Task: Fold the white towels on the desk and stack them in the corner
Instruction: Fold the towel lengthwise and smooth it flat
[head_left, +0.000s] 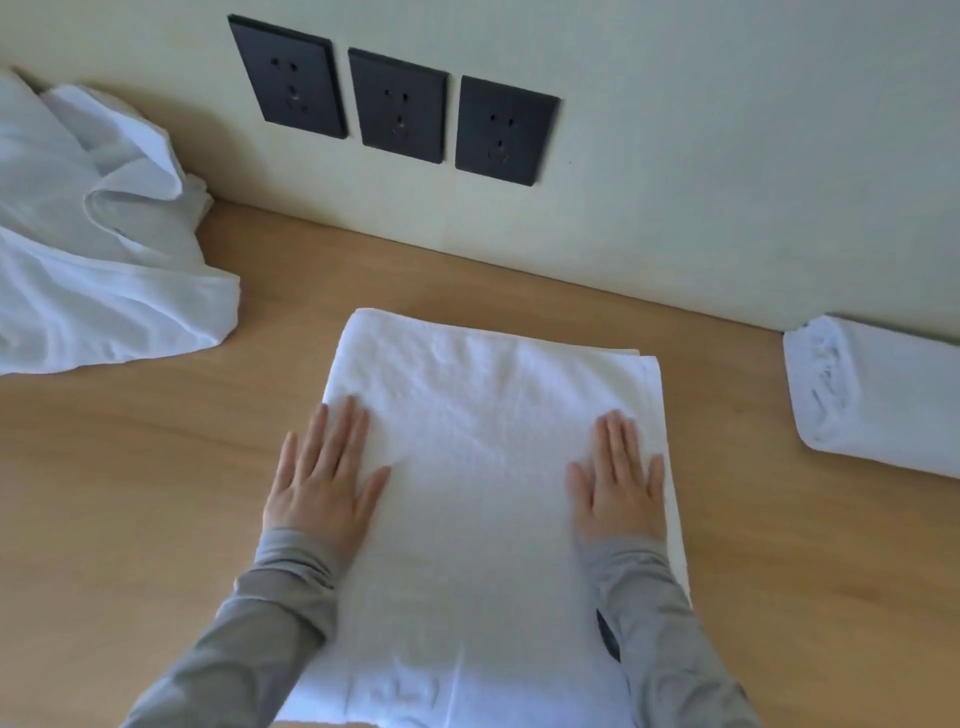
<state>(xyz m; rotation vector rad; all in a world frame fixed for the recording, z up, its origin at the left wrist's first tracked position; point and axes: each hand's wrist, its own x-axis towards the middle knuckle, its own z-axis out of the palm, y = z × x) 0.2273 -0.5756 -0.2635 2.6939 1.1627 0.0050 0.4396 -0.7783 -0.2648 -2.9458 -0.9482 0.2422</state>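
A white towel (483, 467) lies flat on the wooden counter (130, 493), folded into a long rectangle that runs from the near edge of the view toward the wall (727, 156). Its far end stops short of the wall, with a strip of bare counter between them. Layered edges show along its right side and at the far right corner.

Both hands rest palm-down on the towel. The left hand (324, 483) lies at the towel's left edge, its fingers (343, 431) straight and slightly spread, the outer ones overhanging onto the counter. The right hand (621, 488) lies near the right edge, its fingers likewise flat and extended, gripping nothing. It looks slightly blurred. Grey sleeves (249, 634) cover both forearms to the wrist.

To the left, near the wall, a loose pile (88, 249) of white cloth sits crumpled on the counter, well apart from the flat towel. At the far right, a folded towel (872, 395) rests on the counter against the wall, its layered end facing left; the frame edge cuts off part of it.

On the wall above the counter, three dark sockets (400, 106) sit side by side in a row.
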